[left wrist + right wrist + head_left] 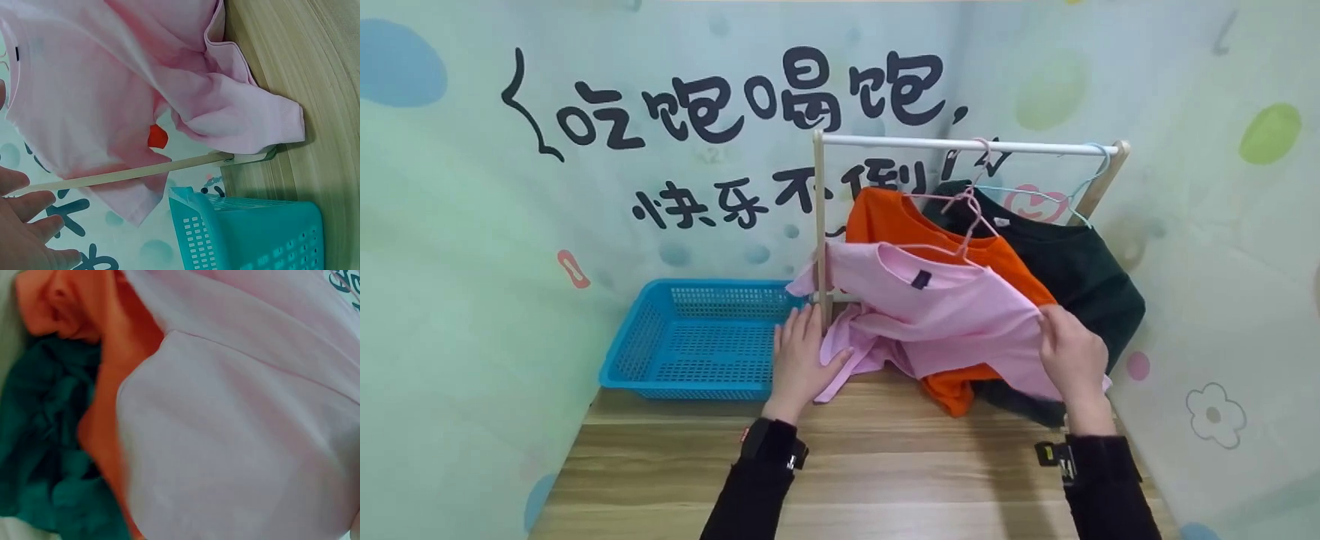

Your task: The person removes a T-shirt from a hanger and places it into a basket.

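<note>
A pink shirt (937,315) with a dark neck label is on a pink hanger (964,244), in front of an orange shirt (877,214) and a dark green shirt (1110,277). My right hand (1072,352) grips the pink shirt at its right shoulder, fingers curled on the cloth. In the right wrist view the pink cloth (236,439) fills most of the picture and hides nearly all of that hand. My left hand (801,356) is beside the rack's left post, fingers extended and thumb towards the pink sleeve. The left wrist view shows its fingers (34,205) spread, holding nothing.
The clothes rack (915,142) has a white top bar and wooden posts. A light blue hanger (1102,161) hooks over its right end. Left of the rack, a blue plastic basket (615,360) stands on the wooden table (870,465). Patterned walls close off the back and sides.
</note>
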The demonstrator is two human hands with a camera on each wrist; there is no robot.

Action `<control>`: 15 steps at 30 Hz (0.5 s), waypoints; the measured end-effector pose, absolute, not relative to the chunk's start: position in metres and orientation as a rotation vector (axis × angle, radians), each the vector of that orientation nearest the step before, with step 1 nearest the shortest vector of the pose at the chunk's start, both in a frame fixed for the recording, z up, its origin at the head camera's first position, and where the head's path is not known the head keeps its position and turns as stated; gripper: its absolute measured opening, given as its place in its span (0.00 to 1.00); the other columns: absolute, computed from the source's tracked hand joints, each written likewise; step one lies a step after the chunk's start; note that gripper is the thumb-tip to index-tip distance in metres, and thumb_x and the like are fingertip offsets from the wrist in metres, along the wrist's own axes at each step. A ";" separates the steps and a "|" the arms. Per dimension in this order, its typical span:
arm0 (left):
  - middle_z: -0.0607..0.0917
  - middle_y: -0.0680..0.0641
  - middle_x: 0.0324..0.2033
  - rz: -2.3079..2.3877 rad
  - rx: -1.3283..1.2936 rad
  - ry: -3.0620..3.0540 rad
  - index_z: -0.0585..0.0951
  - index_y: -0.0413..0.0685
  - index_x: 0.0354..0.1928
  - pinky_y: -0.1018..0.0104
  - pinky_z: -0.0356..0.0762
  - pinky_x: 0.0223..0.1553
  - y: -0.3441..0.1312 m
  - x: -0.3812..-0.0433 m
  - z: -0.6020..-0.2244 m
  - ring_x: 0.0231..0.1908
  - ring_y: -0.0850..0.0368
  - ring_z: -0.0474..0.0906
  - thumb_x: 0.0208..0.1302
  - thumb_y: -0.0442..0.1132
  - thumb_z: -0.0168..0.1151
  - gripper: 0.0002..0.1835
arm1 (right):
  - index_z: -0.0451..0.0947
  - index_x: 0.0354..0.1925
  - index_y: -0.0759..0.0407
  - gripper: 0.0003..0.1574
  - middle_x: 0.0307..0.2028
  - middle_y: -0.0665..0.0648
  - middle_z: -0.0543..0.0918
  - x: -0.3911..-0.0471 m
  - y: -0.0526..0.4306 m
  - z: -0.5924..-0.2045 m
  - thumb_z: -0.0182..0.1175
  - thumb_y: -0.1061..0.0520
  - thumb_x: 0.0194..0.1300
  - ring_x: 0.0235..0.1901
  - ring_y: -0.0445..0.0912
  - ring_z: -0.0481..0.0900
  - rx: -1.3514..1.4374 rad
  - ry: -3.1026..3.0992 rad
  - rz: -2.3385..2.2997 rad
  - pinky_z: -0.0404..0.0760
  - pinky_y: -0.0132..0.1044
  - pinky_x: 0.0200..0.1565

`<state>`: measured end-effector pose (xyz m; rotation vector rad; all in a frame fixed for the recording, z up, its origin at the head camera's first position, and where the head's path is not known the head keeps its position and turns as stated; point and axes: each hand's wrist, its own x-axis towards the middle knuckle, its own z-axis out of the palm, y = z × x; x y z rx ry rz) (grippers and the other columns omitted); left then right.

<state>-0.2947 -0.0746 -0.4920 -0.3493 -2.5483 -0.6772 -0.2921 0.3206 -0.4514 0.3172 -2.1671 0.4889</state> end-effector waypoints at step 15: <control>0.72 0.43 0.67 -0.657 -0.508 -2.462 0.68 0.45 0.71 0.33 0.48 0.68 -0.071 -0.292 -0.500 0.70 0.39 0.59 0.66 0.49 0.64 0.35 | 0.81 0.40 0.61 0.15 0.31 0.62 0.84 -0.279 0.348 -0.480 0.57 0.50 0.72 0.20 0.54 0.76 0.666 -2.196 0.345 0.81 0.45 0.25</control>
